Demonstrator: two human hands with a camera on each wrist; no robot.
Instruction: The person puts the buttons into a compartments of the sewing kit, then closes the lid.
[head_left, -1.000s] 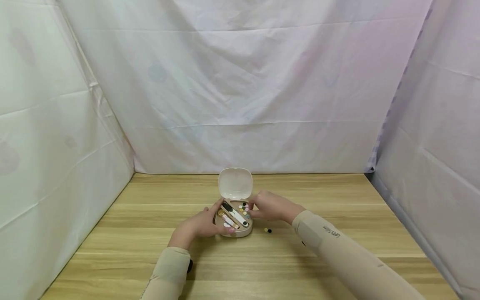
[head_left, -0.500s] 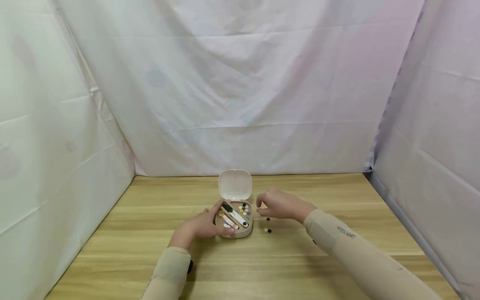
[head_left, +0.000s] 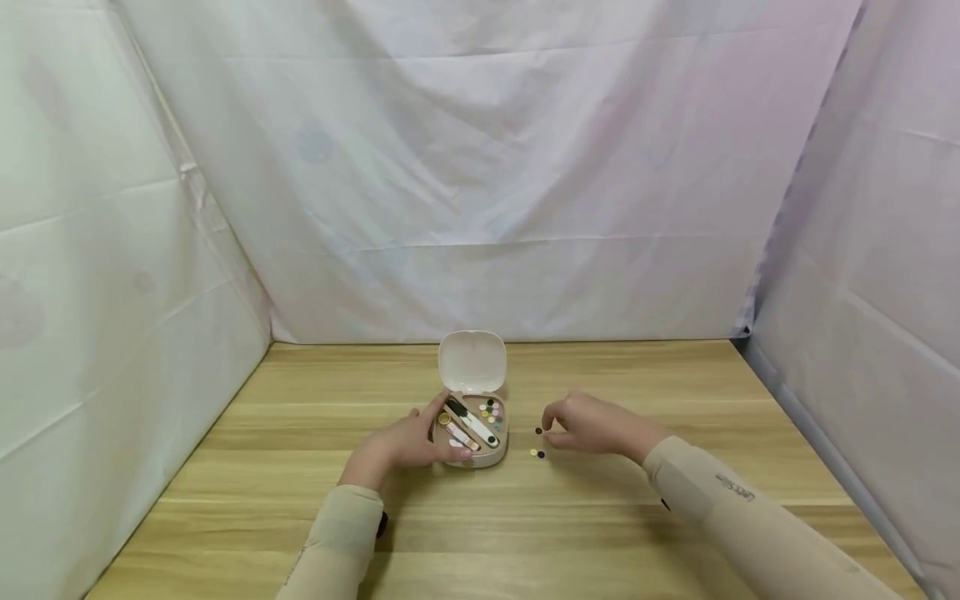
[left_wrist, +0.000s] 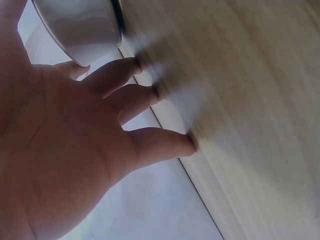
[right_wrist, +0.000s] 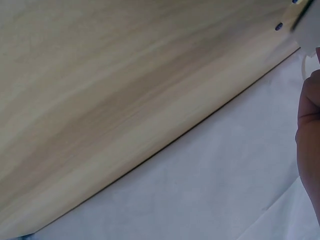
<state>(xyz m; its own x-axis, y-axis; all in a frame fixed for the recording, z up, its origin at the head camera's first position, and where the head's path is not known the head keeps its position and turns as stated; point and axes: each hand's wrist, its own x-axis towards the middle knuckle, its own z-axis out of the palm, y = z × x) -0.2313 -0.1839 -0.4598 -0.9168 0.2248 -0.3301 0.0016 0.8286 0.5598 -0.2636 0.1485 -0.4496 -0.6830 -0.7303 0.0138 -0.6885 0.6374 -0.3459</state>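
- Right hand (head_left: 588, 422): fingers bent, thumb and forefinger close together at a dark button (head_left: 538, 431) on the desk (head_left: 300, 467); whether they pinch it, I cannot tell.
- A second ago its fingertips were over the right side of the box (head_left: 487, 459); now they are well off it.
- Left hand (head_left: 408, 442): spread, thumb at the front rim, forefinger at the back left, as before.
- Nearer the viewer, a yellow button (head_left: 533, 452) and a second dark button (head_left: 542, 455), small and round, lie side by side.
- The box, left of these, is pale, lid (head_left: 472, 361) raised; inside, mixed-colour buttons (head_left: 491, 411) and a black-and-white tool (head_left: 476, 425) lying slantwise.
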